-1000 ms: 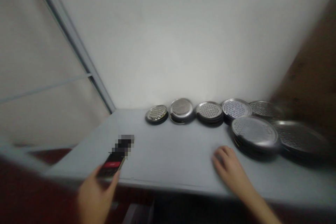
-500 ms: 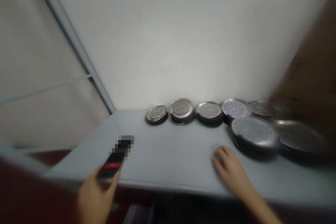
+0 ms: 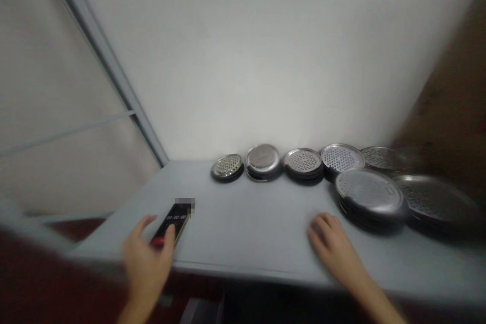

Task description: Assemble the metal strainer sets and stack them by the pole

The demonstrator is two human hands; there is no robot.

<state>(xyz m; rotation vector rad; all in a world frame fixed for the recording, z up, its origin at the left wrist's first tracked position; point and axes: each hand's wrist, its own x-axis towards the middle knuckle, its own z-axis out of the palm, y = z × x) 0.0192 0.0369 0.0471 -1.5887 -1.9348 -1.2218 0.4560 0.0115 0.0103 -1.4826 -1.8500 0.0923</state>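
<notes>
A dark phone (image 3: pixel 170 225) lies on the near left part of the table, its screen showing 00:00:00 and a red area at the lower end. Around its near end is my left hand (image 3: pixel 148 250), fingers apart, with the thumb over the screen and the forefinger off the phone's left edge. My right hand (image 3: pixel 328 235) rests on the table with its fingers loosely curled in; I see nothing in it. Closest to this hand is a stack of round metal plates (image 3: pixel 370 190) with dark sides, just beyond it on the right.
More round metal discs stand along the wall: a small patterned stack (image 3: pixel 228 164), a plain-topped one (image 3: pixel 262 157), and perforated stacks (image 3: pixel 302 161), (image 3: pixel 342 158). A larger disc (image 3: pixel 436 197) is blurred at the right. The grey table (image 3: pixel 243 228) meets a white wall (image 3: pixel 243 61); a brown panel (image 3: pixel 455 86) borders the right.
My left hand has loosened around the phone, its forefinger lifting away and its thumb moving over the screen. The screen now displays a zeroed timer. My right hand stays in place.
</notes>
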